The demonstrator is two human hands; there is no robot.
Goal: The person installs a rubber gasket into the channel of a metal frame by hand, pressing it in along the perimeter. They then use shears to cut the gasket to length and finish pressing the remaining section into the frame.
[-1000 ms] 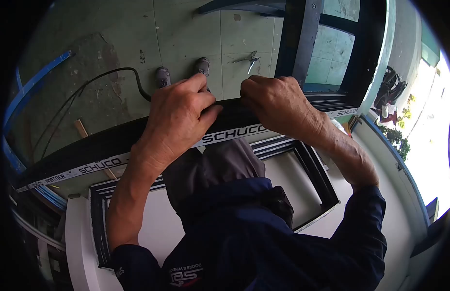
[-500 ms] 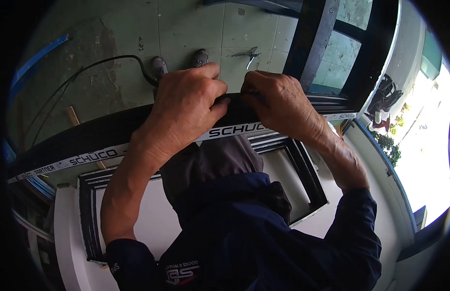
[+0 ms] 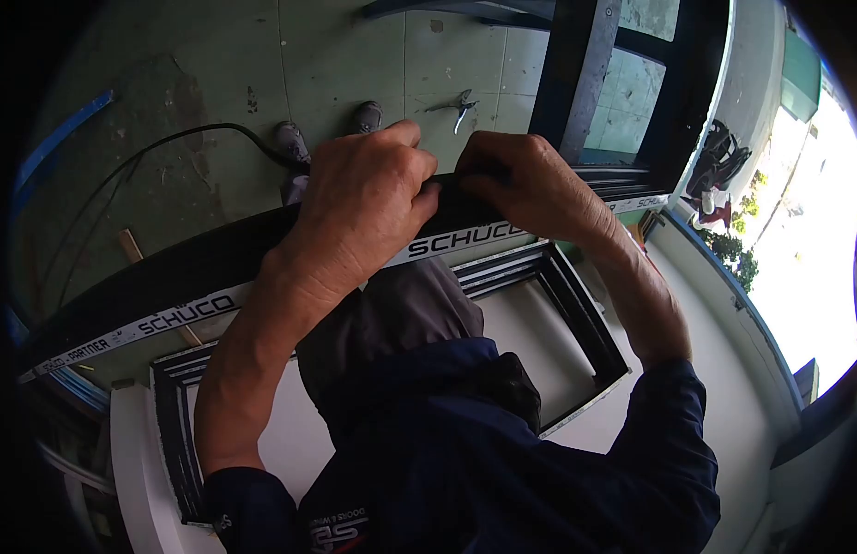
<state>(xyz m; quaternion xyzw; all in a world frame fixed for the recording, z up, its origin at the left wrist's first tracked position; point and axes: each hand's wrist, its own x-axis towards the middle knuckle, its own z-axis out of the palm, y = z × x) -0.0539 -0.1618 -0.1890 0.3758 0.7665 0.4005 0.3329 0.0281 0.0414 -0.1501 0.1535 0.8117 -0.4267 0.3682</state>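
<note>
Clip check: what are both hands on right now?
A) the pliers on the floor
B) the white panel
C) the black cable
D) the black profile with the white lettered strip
D: the left hand and right hand both close over the top edge of the profile, while the pliers lie untouched on the floor.

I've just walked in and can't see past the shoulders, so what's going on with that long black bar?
A person in a dark blue top is bent over a long black bar with a white branded strip. Both the left hand and the right hand grip its top edge, fingers curled over, the hands almost touching. Below it, a black frame lies on a white surface. Pliers and a black cable lie on the tiled floor beyond.
</note>
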